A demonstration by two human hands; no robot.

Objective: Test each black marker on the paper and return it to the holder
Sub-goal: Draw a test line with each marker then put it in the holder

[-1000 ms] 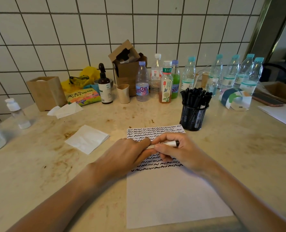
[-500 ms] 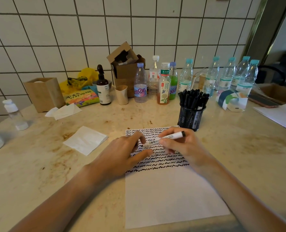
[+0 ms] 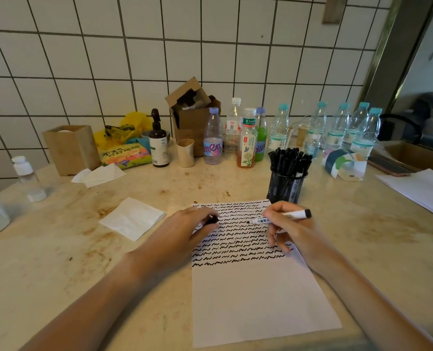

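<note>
The right hand [image 3: 290, 230] holds a marker [image 3: 281, 217] just over the paper [image 3: 256, 300]. Its fingers [image 3: 273, 211] pinch the white body of the marker. The black tip points left, toward the other hand, and the black back end sticks out to the right, near the holder [image 3: 285, 187]. The cap is off.

The left hand [image 3: 185, 233] rests on the left edge of the paper. Its fingers are curled round a small black thing [image 3: 212, 220] (it looks like the cap of the marker). The two hands are apart, with wavy lines showing between them.

The top half of the paper is full of black wavy lines [image 3: 235, 239], row after row. The bottom half is white. The paper lies flat on the counter [image 3: 58, 262].

The holder is a black mesh cup, just behind the top right corner of the paper. It is packed with black markers [image 3: 290, 159] standing up.

Left of the paper lies a folded white napkin [image 3: 133, 219]. Far behind the paper, by the tiled wall, stand many bottles [image 3: 248, 138], a brown cardboard box [image 3: 192, 117], a dark pump bottle [image 3: 158, 143] and a small cup [image 3: 185, 152]. Right of the holder sits a roll of tape [image 3: 343, 163], and past it, more white sheets [image 3: 423, 188].
</note>
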